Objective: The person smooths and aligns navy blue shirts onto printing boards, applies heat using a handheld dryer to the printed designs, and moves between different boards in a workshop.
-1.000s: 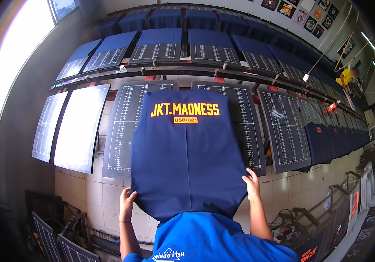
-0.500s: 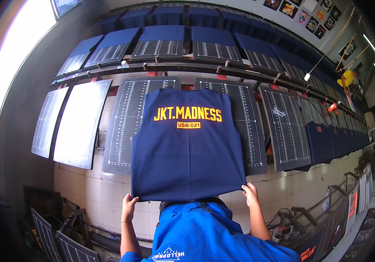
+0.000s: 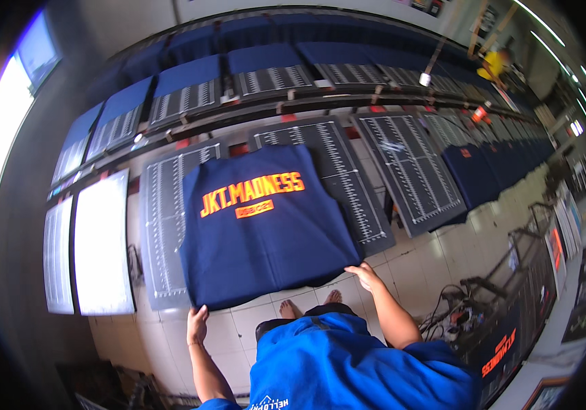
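Note:
A navy sleeveless shirt piece (image 3: 266,249) with orange lettering across its upper part is stretched between my hands. Its far end lies over two dark boards with white ruled scales, the left board (image 3: 163,239) and the right board (image 3: 347,171). My left hand (image 3: 197,325) pinches the near left corner of the cloth. At the near right corner, my right hand (image 3: 363,275) grips the hem between thumb and fingers. The hem hangs past the boards' near edges, above the tiled floor.
A bright white board (image 3: 105,246) stands at the left. Behind runs a dark rail (image 3: 238,106) with rows of boards bearing navy cloth. Another ruled board (image 3: 412,171) is on the right. A person in yellow (image 3: 492,65) is far right. Cables and a rack (image 3: 470,294) lie lower right.
My view has turned, so the boards slant more. The shirt piece sits further left in view and tilted, still held at both near corners. My bare feet now show.

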The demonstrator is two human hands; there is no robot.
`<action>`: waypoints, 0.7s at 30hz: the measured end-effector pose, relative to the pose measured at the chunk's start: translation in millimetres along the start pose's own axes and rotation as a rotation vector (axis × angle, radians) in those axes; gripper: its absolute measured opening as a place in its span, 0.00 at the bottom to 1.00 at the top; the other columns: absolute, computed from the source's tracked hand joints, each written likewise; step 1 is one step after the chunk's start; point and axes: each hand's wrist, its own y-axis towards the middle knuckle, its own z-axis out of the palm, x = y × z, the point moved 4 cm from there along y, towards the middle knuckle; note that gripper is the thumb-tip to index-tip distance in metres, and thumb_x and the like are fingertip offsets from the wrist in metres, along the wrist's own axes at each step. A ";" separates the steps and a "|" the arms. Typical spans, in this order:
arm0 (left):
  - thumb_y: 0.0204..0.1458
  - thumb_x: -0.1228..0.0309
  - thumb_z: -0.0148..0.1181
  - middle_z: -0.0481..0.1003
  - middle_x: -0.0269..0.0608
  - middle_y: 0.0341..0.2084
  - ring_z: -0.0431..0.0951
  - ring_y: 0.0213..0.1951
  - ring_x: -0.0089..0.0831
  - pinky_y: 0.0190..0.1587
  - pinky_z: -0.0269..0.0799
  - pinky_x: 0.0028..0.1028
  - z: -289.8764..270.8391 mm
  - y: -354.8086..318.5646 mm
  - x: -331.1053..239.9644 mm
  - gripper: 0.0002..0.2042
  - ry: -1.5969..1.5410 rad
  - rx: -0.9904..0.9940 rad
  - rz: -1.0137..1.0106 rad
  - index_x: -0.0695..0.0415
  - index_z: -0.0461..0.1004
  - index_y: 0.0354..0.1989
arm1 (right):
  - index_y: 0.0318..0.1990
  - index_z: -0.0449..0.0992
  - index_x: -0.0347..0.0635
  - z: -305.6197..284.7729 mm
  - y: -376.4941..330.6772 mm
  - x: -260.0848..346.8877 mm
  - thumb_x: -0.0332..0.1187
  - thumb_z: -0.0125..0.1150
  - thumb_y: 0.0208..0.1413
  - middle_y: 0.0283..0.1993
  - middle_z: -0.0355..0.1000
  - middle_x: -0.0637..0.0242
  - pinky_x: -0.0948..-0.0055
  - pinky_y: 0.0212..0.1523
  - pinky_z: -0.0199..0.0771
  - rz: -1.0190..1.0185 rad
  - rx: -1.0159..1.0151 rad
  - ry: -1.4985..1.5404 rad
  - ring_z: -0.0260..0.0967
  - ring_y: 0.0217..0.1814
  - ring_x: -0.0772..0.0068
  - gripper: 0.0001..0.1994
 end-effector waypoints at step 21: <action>0.59 0.64 0.51 0.73 0.45 0.43 0.75 0.44 0.32 0.49 0.71 0.30 321.6 -160.9 -314.4 0.19 -0.018 0.032 0.892 0.66 0.67 0.52 | 0.53 0.69 0.32 -231.7 -152.8 427.4 0.35 0.54 0.60 0.51 0.71 0.58 0.66 0.55 0.66 -1.159 -0.071 0.164 0.69 0.52 0.66 0.18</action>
